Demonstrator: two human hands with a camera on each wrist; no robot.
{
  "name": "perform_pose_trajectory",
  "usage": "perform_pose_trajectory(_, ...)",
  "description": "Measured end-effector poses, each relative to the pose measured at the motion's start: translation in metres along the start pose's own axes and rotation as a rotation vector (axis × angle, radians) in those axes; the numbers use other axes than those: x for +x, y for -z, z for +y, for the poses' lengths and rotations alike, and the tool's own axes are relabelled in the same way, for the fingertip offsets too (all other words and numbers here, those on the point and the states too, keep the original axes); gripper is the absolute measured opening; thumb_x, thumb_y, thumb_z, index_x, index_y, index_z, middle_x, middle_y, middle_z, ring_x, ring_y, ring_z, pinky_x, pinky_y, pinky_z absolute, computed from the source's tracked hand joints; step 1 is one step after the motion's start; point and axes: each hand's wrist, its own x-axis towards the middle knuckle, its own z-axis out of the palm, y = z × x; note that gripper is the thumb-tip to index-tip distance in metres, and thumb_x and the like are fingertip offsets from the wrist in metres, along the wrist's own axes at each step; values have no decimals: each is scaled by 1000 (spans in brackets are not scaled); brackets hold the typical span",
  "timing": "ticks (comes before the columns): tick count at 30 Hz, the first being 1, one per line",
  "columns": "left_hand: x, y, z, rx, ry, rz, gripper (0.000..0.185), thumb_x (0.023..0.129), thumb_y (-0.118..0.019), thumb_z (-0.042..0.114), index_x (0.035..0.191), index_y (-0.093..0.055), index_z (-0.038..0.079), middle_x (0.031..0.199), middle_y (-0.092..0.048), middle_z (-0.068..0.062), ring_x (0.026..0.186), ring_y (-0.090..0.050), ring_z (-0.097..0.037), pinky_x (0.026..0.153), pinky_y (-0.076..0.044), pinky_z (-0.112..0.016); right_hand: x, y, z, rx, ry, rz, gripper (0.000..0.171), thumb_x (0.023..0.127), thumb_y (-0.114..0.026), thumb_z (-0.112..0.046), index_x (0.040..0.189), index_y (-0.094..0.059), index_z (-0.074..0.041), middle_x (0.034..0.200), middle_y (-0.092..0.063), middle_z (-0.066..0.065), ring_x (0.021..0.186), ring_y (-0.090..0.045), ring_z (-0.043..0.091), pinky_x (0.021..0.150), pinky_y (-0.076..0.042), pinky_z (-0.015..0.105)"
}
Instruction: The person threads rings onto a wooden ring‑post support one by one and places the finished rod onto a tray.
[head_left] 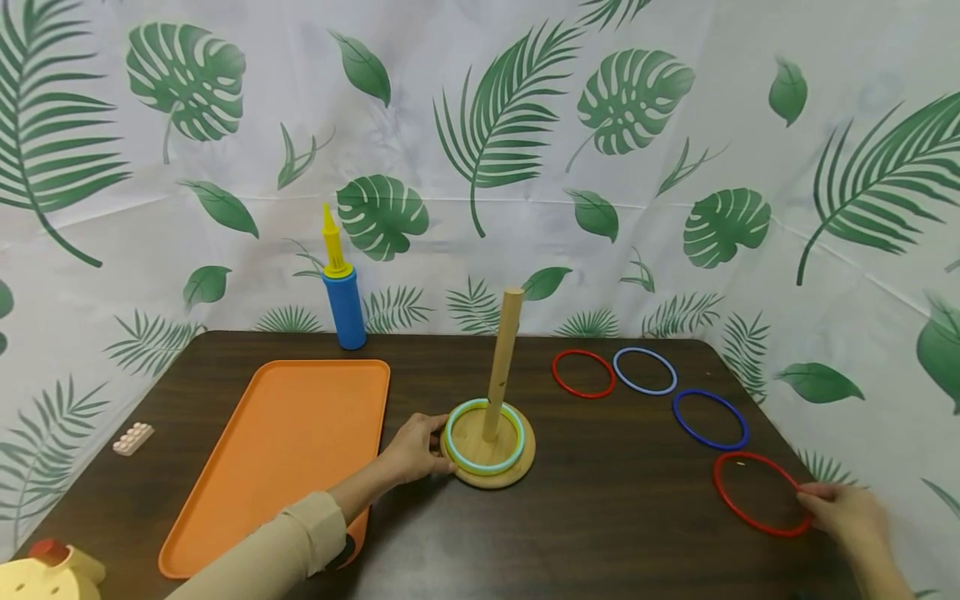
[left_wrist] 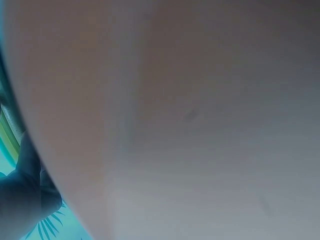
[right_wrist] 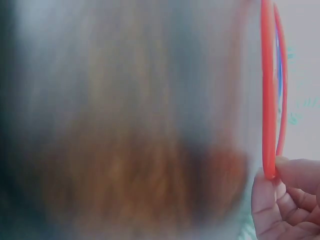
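A wooden ring-toss stand [head_left: 504, 367] with an upright peg and round base is near the middle of the table. A light turquoise ring [head_left: 483, 472] and a yellow one under it lie around the peg. My left hand [head_left: 412, 450] holds the base's left edge, thumb in front and fingers behind. At the table's right edge my right hand [head_left: 851, 517] pinches a red ring [head_left: 783, 532] by its near side. Thumb and fingertips meet on this ring [right_wrist: 269, 100] in the right wrist view. Blur covers most of the left wrist view.
Another red ring [head_left: 583, 395], a pale blue ring [head_left: 645, 392] and a dark blue ring [head_left: 708, 444] lie right of the stand. An orange tray [head_left: 300, 433] is under my left forearm. Behind it stands a blue-and-yellow pump [head_left: 345, 308]; a pale brick [head_left: 133, 439] lies far left.
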Motion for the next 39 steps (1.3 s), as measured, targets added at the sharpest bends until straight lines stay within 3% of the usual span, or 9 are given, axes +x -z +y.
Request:
perform_pose_trajectory(5, 0, -1, 0, -15, -10, -14, 73, 70, -79, -1, 134, -44, -11, 122, -44, -27, 99, -61, -33, 72, -56, -27, 4, -3, -14, 97, 13, -22, 33, 90, -58, -17, 102, -62, 13, 64, -69, 5, 53, -59, 4, 53, -40, 23)
perform_pose_trajectory(12, -2, 0, 1, -5, 7, 0, 74, 70, -80, 1, 134, -45, -10, 119, -45, -25, 97, -61, -31, 72, -56, -28, 6, -1, -50, 65, 204, 106, 30, 89, -60, -17, 94, -65, 12, 71, -69, 13, 57, -45, -8, 54, -36, 25)
perform_pose_trajectory(16, -3, 0, 2, 4, 11, 14, 75, 68, -82, 2, 133, -46, -11, 117, -47, -24, 96, -60, -31, 72, -55, -28, 6, 1, -78, 120, 242, 141, 28, 89, -62, -15, 94, -65, 12, 69, -68, 9, 55, -43, -9, 51, -37, 22)
perform_pose_trajectory(23, -4, 0, 3, 11, -2, 23, 75, 67, -83, 2, 132, -47, -12, 116, -48, -24, 96, -60, -31, 72, -56, -29, 3, 7, -130, 316, 314, 117, 36, 91, -62, -21, 102, -62, 14, 64, -63, -13, 55, -54, -5, 51, -45, 15)
perform_pose_trajectory(28, -3, 1, 3, 11, -7, 22, 75, 67, -82, 2, 132, -46, -12, 116, -48, -24, 96, -60, -30, 72, -55, -28, 0, 17, -168, 438, 328, 97, 42, 91, -62, -27, 109, -60, 11, 69, -62, -21, 61, -58, -5, 55, -47, 14)
perform_pose_trajectory(31, -3, 1, 3, 11, -3, 23, 75, 67, -82, 2, 132, -46, -12, 116, -48, -24, 95, -60, -30, 72, -55, -28, -2, 21, -190, 539, 355, 103, 33, 90, -65, -26, 104, -64, 4, 72, -61, -23, 64, -58, -5, 58, -48, 12)
perform_pose_trajectory(35, -3, 1, 3, 12, 4, 21, 75, 68, -82, 2, 132, -46, -11, 116, -48, -23, 95, -60, -30, 73, -55, -29, -5, 27, -219, 707, 403, 63, 8, 88, -67, -20, 94, -67, -15, 74, -63, -19, 67, -59, -3, 61, -51, 12)
perform_pose_trajectory(39, -3, 1, 3, 13, 11, 16, 75, 69, -82, 3, 133, -46, -11, 116, -47, -23, 96, -60, -30, 73, -55, -29, -9, 32, -245, 828, 428, 12, 5, 87, -67, -15, 93, -67, -15, 75, -64, -13, 67, -60, -1, 60, -52, 12)
